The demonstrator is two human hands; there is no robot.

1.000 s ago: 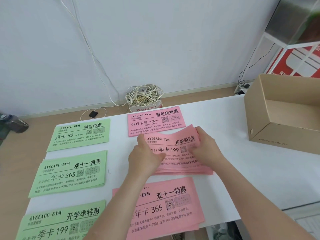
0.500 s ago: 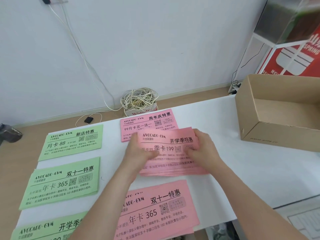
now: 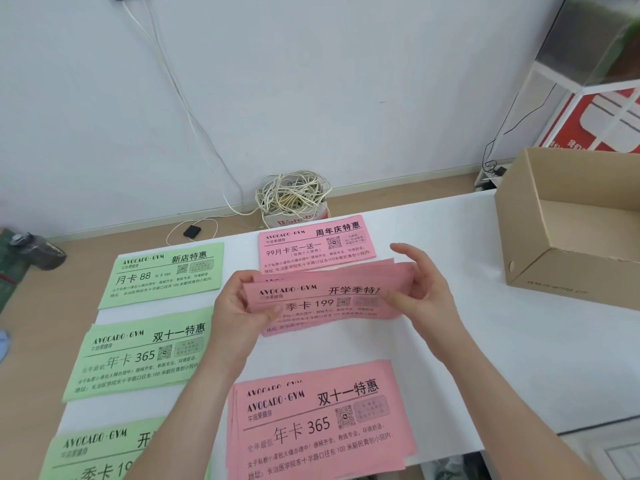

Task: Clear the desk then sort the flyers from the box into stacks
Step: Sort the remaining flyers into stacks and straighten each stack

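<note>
The pink "季卡 199" flyer stack (image 3: 322, 301), which lay flat on the white tabletop (image 3: 457, 344) half a second ago, is now lifted off it and slightly fanned. The left hand (image 3: 239, 306) grips its left end with the thumb on top. The right hand (image 3: 427, 289) pinches the right end, its fingers loosely spread. The stack hangs between the pink "周年庆" pile (image 3: 313, 244) and the pink "年卡 365" pile (image 3: 318, 424). The cardboard box (image 3: 540, 251) stands open at the right.
</note>
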